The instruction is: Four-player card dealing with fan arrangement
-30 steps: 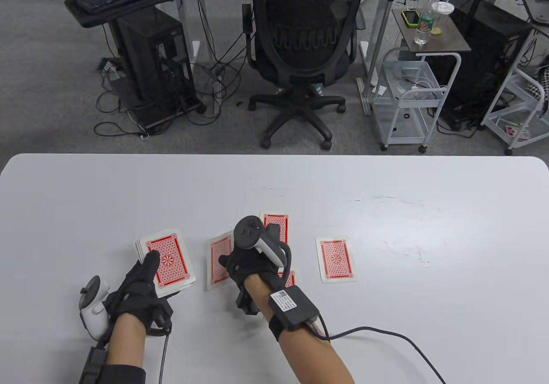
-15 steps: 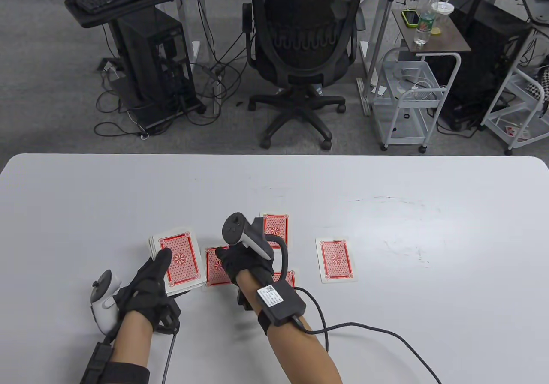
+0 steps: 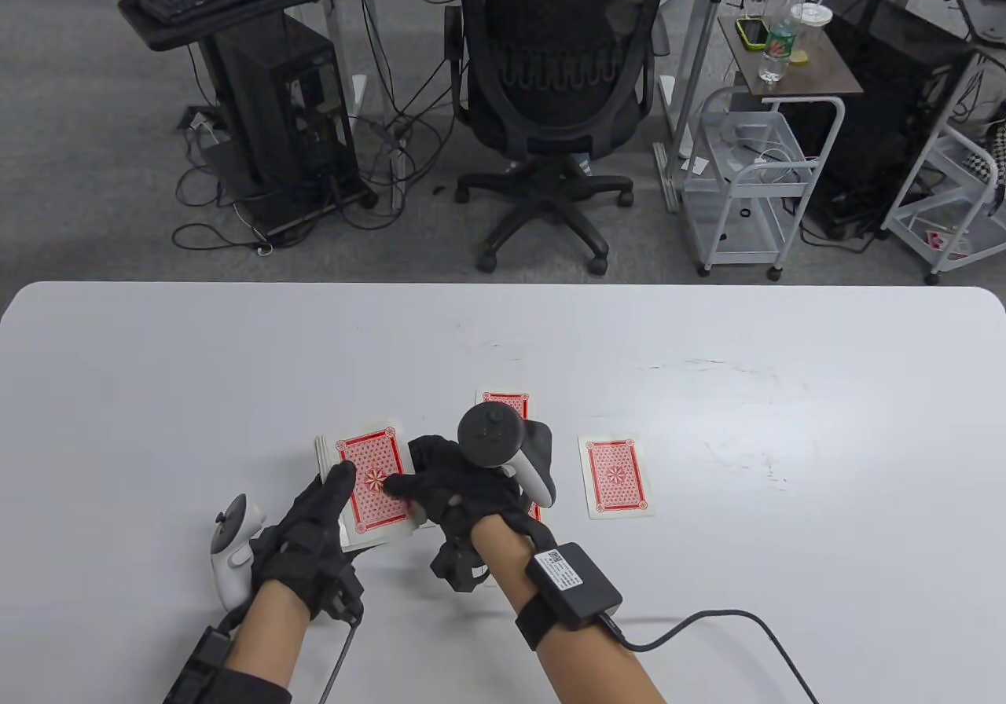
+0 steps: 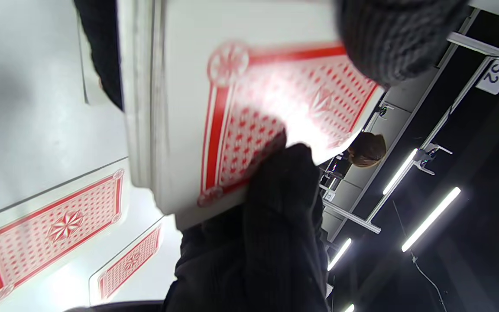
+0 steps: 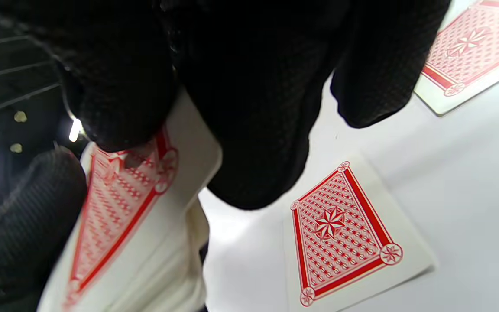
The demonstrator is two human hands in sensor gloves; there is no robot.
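Note:
My left hand [image 3: 343, 492] holds the red-backed deck [image 3: 373, 452] just above the white table [image 3: 707, 358], thumb on top. My right hand [image 3: 405, 490] reaches over to it and pinches the top card [image 5: 119, 208] at its near corner, thumb on the card's back. The deck fills the left wrist view [image 4: 232, 108]. Dealt cards lie face down: one to the right [image 3: 617, 474], one beyond the right hand [image 3: 507, 401], one beneath it [image 5: 340, 234]. A sliver of another card [image 3: 537, 512] shows by my right wrist.
The right wrist's sensor box and cable [image 3: 707, 621] trail over the near table. Beyond the far edge stand an office chair [image 3: 554, 107], a PC desk [image 3: 267, 107] and a white cart [image 3: 754, 177].
My left hand carried the deck rightwards towards the centre. My right hand let go of the left dealt card and swung left onto the deck's top card, now covering that dealt card.

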